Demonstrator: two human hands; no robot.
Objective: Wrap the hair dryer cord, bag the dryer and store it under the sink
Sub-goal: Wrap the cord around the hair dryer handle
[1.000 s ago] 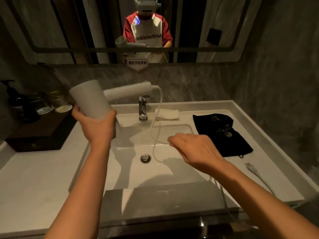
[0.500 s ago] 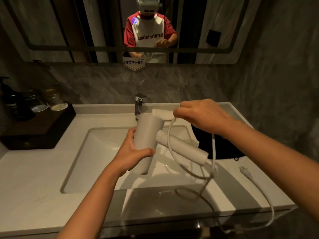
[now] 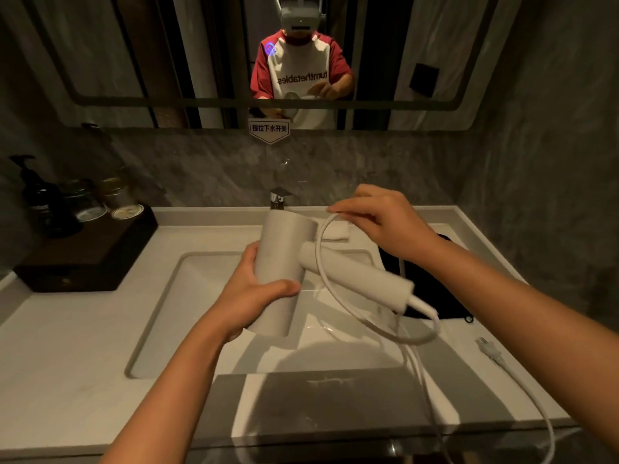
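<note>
The left hand (image 3: 258,293) is closed around the barrel of the white dryer (image 3: 284,272), thumb across the front and fingers behind, holding it upright over the sink (image 3: 160,316). The dryer's handle (image 3: 355,279) sticks out to the right and slightly down from the barrel. The right hand (image 3: 382,222) is raised above the handle, its fingers pinched on the white cord (image 3: 338,296), with the other fingers loosely curled. From that pinch the cord curves down in front of the handle, sweeps right in a wide loop and rises to meet the handle's end. A further length drops from the loop toward the front edge of the counter (image 3: 67,363), swings out past the edge at lower right and comes back up onto the counter, ending at the plug (image 3: 489,351), which lies flat near the right side. Just behind the handle and under the right forearm a black bag (image 3: 432,289) lies flat on the counter beside the sink. A folded white cloth (image 3: 338,231) sits at the back rim, partly hidden by the cord and hand. The tap (image 3: 278,197) rises just behind the barrel. At far left a dark tray (image 3: 87,256) carries a pump bottle (image 3: 40,202) and two jars (image 3: 117,199). The mirror (image 3: 134,61) above reflects the person.
</note>
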